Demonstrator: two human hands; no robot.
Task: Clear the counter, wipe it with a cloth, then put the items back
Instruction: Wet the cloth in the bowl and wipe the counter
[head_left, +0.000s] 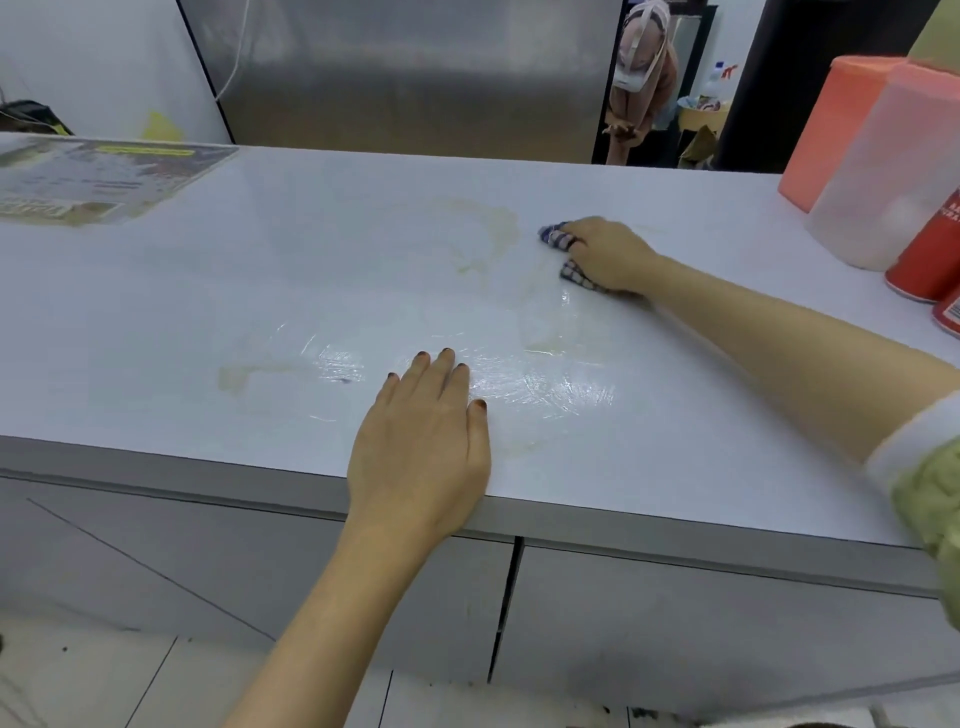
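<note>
A white counter (270, 291) fills the view, with yellowish stains near its middle and wet, shiny streaks toward the front. My right hand (605, 254) grips a blue-and-white checked cloth (558, 239) and presses it on the counter beside the far stain. My left hand (426, 441) lies flat on the counter near the front edge, fingers straight, holding nothing.
At the right edge stand an orange container (826, 130), a translucent white jug (883, 171) and red cans (930, 254). A laminated sheet (104, 176) lies at the far left. A steel fridge (405, 73) rises behind. Another person (641, 83) stands in the background.
</note>
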